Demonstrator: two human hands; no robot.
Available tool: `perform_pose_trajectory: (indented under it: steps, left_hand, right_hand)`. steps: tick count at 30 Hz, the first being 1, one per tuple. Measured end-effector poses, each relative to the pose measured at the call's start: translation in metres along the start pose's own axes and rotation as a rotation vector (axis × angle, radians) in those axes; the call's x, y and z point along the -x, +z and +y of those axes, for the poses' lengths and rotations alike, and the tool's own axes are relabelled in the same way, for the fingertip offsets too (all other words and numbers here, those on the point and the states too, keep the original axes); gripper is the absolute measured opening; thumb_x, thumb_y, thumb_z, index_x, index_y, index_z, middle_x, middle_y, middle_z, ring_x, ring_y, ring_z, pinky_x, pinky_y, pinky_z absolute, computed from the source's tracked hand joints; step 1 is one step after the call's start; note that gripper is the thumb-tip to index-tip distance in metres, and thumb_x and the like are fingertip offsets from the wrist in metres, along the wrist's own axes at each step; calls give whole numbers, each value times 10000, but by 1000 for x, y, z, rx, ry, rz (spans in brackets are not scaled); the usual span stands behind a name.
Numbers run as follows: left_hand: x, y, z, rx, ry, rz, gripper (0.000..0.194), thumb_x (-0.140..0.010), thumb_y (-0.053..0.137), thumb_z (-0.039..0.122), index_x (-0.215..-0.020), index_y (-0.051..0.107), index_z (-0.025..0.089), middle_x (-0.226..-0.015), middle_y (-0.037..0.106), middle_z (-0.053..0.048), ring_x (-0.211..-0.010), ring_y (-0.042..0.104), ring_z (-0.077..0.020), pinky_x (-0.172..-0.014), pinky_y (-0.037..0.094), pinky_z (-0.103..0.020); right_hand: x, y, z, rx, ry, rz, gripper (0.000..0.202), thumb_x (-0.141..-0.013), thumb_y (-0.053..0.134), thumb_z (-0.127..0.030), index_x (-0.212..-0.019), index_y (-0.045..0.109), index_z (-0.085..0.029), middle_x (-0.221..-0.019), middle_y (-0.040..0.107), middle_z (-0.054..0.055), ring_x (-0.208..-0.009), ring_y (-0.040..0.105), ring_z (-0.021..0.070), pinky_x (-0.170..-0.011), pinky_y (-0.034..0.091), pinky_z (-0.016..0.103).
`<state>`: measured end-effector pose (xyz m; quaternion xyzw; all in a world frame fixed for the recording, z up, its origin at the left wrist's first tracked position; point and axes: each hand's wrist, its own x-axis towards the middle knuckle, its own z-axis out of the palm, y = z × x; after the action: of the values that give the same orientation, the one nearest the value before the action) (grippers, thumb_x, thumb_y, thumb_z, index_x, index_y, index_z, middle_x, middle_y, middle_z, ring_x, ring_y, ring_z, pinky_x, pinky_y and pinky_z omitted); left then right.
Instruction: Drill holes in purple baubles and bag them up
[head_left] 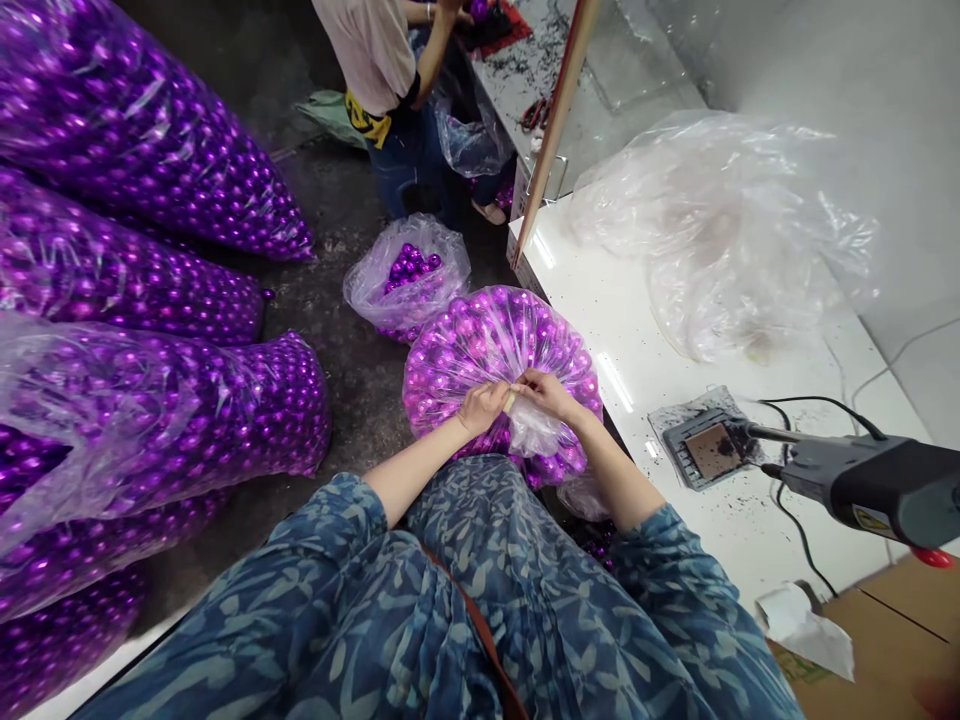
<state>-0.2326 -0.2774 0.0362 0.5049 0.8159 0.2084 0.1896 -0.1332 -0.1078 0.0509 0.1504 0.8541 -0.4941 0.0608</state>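
A large clear bag of shiny purple balls (495, 335) stands in front of my body, its plastic gathered at the top. My left hand (484, 406) is closed on the gathered neck from the left. From the right, my right hand (546, 392) pinches the same neck, its fingertips close to the left ones. A pale yellowish band shows at the neck between the hands. The loose plastic end (534, 430) hangs toward me below the fingers.
Several long bags of purple balls (157, 400) fill the left side. A smaller open bag (409, 275) sits beyond. On the right, a white table (600, 300) bears clear plastic bags (720, 230) and a grey machine (862, 485). Another person (375, 60) stands at the top.
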Motion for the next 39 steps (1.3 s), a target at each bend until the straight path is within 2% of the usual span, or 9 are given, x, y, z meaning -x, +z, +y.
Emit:
perform_pose_trajectory:
  steps: [7,11,18,23,28,31,34,37,39]
  left_hand:
    - [-3,1,3,18,-25,7,189,-1004,475,248,-964,644,174,-801,713,-105,-852,708,-224,-755,499,-287]
    - [0,-2,1,29,-43,-12,180,-1001,489,244,-945,644,173,-830,722,-108,-874,708,-222,-772,498,-285]
    - [5,-8,7,86,-104,-38,229,-1022,440,284,-1051,643,179,-893,730,-99,-851,695,-224,-760,486,-296]
    - [18,-10,11,177,-124,-68,209,-978,493,238,-1069,677,201,-851,722,-81,-798,679,-239,-727,459,-307]
    - [36,-11,1,319,-131,-86,171,-920,559,188,-791,671,200,-740,667,-47,-764,635,-213,-750,452,-303]
    - [32,-12,3,710,-193,45,223,-924,592,290,-733,638,185,-840,661,-54,-837,620,-195,-804,463,-302]
    - [18,-11,15,1459,-318,167,238,-870,686,396,-779,649,179,-941,670,-51,-872,619,-177,-833,471,-303]
    - [10,-8,30,1993,-507,165,292,-806,774,368,-696,579,181,-727,596,5,-745,588,-136,-787,471,-279]
    - [11,-6,36,2130,-636,154,302,-818,768,294,-659,539,180,-613,494,36,-669,545,-114,-760,465,-263]
  right_hand:
    - [8,-9,-32,775,-146,-112,295,-979,409,-138,-1093,681,-126,-1127,632,174,-1024,582,272,-835,470,361]
    - [10,-14,-28,876,-51,-176,309,-947,405,-64,-1078,683,-94,-1149,618,199,-967,604,259,-830,478,365]
    - [-1,-35,-12,65,-89,-128,323,-962,533,-387,-792,694,-165,-889,642,89,-876,597,206,-856,485,345]
    - [-2,-8,-12,-731,324,110,494,-806,654,-667,-715,609,-184,-770,663,57,-715,596,169,-740,510,322]
    - [9,13,-13,-1152,551,430,437,-784,745,-547,-654,514,-200,-754,699,30,-628,595,122,-685,532,278]
    - [10,7,-22,-1158,452,469,426,-790,757,-515,-638,512,-201,-712,677,16,-657,610,128,-678,528,262]
    - [2,-1,-32,-1229,409,415,415,-817,743,-497,-659,492,-207,-643,602,-15,-651,602,131,-661,526,259]
    - [-12,-4,-35,-1434,617,346,425,-881,684,-434,-658,397,-214,-525,432,-68,-463,432,83,-497,444,222]
    - [-20,-5,-35,-1493,772,373,411,-940,598,-366,-658,341,-215,-492,340,-83,-403,316,62,-411,345,190]
